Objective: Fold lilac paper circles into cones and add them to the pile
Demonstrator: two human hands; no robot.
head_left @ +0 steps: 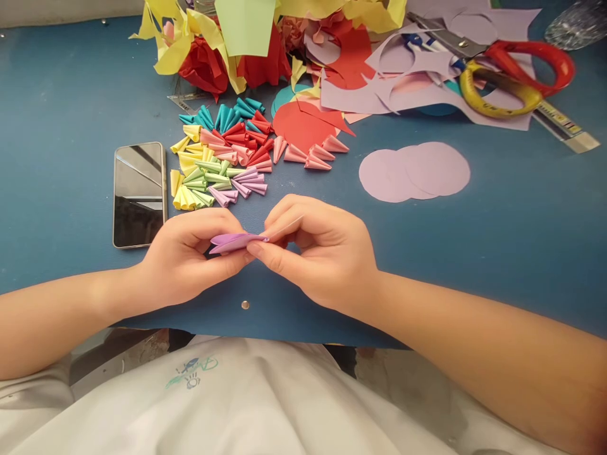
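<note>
Both my hands meet over the near edge of the blue table (pixel 497 240). Between them is a folded piece of lilac paper (pixel 233 241). My left hand (pixel 190 259) pinches its left part with thumb and fingers. My right hand (pixel 317 253) pinches its right tip, fingers curled. Just beyond my hands lies a heap of small folded paper cones (pixel 222 158) in teal, red, pink, yellow, green and lilac. Two overlapping lilac paper circles (pixel 415 172) lie to the right of the cones.
A phone (pixel 139 193) lies face up at the left, beside the cones. Along the far edge are coloured paper scraps (pixel 332 57), cut lilac sheets (pixel 427 69), red-and-yellow-handled scissors (pixel 516 76), a ruler (pixel 564 126) and a pen (pixel 427 44).
</note>
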